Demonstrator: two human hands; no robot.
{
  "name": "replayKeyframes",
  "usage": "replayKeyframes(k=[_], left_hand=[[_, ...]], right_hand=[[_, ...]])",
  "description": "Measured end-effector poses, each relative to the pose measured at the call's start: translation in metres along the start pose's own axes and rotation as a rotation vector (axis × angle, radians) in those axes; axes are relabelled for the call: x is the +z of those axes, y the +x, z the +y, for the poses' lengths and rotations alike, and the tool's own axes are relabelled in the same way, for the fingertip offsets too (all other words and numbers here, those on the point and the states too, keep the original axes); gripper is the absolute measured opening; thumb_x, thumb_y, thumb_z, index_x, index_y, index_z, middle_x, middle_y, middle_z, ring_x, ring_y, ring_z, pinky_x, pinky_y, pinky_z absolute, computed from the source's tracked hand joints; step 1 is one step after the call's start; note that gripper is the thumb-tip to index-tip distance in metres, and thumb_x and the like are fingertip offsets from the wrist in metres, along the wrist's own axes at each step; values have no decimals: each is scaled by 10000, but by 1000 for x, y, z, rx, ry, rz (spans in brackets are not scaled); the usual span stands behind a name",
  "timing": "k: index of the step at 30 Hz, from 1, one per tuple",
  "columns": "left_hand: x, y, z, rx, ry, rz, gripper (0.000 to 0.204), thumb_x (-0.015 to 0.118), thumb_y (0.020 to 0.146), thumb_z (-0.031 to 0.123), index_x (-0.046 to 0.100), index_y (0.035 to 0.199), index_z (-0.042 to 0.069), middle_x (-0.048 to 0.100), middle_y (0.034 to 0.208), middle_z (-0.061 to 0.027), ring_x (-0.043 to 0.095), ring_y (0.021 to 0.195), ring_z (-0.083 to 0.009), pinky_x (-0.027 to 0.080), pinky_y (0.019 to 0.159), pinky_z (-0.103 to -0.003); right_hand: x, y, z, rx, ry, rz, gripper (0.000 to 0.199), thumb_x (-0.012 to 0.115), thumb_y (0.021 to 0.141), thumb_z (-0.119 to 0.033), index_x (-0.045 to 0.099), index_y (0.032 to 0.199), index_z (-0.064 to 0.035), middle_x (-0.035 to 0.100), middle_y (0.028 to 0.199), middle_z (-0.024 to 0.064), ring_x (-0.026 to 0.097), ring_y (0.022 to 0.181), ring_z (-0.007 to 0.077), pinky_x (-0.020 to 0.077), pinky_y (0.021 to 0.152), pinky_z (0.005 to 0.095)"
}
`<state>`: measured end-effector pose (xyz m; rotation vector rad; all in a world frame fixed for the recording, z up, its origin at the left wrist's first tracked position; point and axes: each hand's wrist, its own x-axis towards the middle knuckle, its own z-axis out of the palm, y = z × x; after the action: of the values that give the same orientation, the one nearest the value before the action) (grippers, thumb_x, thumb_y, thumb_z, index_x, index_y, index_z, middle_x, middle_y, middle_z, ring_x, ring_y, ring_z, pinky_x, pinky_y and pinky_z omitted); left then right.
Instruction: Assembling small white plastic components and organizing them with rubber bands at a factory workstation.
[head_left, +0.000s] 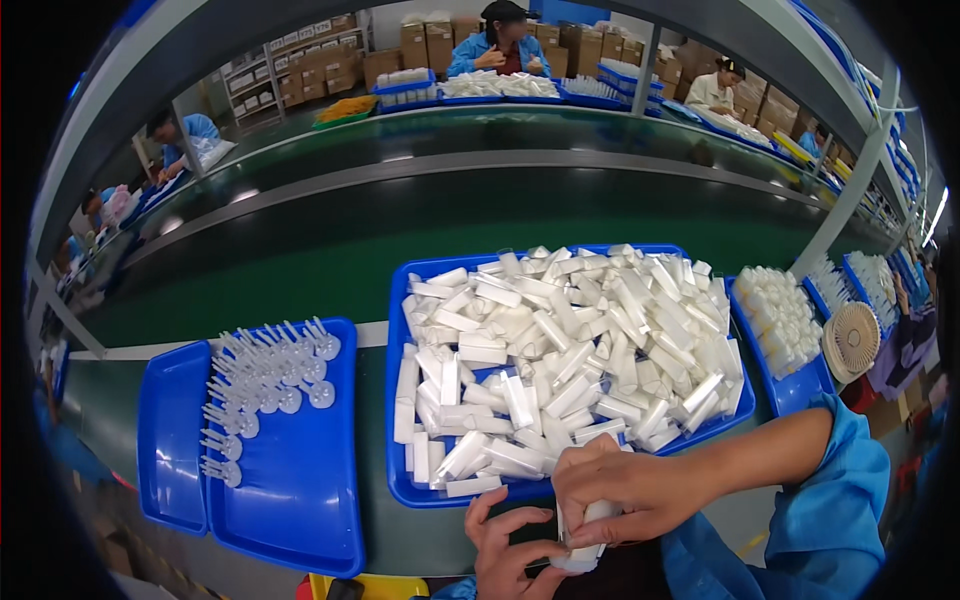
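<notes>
Holding a white piece [602, 514] are fingers [569, 498] of the right hand [632, 490] and left hand [508, 558], with labelled cartons [316, 31] shelved beyond.

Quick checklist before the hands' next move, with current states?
1. White piece held: ok, in the right hand.
2. Left hand gripping it too: cannot tell; its fingers are at the near end.
3. Held piece properly closed: cannot tell, fingers cover much of it.
4. More white pieces within reach: ok, likely; heaped in the large blue tray just ahead.
5. Heap neatly aligned: not ok, pieces point every way.
6. Clear stemmed parts grouped together: ok, in the left-side tray.
</notes>
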<state>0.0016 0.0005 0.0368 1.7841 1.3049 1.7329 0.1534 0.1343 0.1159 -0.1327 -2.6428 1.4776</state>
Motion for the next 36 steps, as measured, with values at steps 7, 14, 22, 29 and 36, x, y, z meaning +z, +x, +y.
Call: replayKeyframes(k=[7, 14, 22, 29, 36], left_hand=[[-12, -8, -5, -254, -166, 220, 148, 646, 801, 76, 520, 878, 70, 588, 1054, -142, 363, 1231, -386, 226, 1023, -512], [-16, -7, 7, -288, -261, 336, 151, 647, 833, 157, 587, 893, 32, 619, 954, -130, 385, 1222, -405, 289, 995, -520], [-16, 0, -3, -43, -12, 221, 81, 661, 793, 122, 638, 818, 48, 635, 813, -94, 517, 1032, -345, 268, 994, -550], [-2, 10, 1, -23, -88, 82, 91, 677, 684, 18, 660, 760, 64, 641, 788, -64, 571, 894, -258, 261, 977, -536], [7, 12, 4, -48, -155, 1, 62, 698, 709, 85, 679, 764, 64, 650, 769, -48, 595, 856, -229, 255, 973, -530]], right_hand=[[-30, 77, 43, -231, -340, 206, 302, 507, 854, -132, 505, 1149, -68, 526, 1121, 68, 458, 1084, 206, 335, 857, 409], [-45, 130, 73, -227, -1179, -112, 202, 557, 761, -94, 606, 957, -87, 586, 948, 35, 491, 1016, 191, 370, 820, 337], [-56, 69, 59, -377, -959, 244, 143, 574, 764, -129, 604, 905, -126, 586, 955, 20, 479, 1073, 238, 345, 824, 390], [-43, 17, 30, -334, -892, 213, 168, 590, 767, -150, 613, 933, -173, 578, 988, -9, 469, 1108, 208, 287, 791, 424], [-48, -6, 29, -273, -294, 176, 259, 639, 772, -66, 651, 1010, -167, 526, 964, 7, 514, 957, 169, 346, 749, 317]])
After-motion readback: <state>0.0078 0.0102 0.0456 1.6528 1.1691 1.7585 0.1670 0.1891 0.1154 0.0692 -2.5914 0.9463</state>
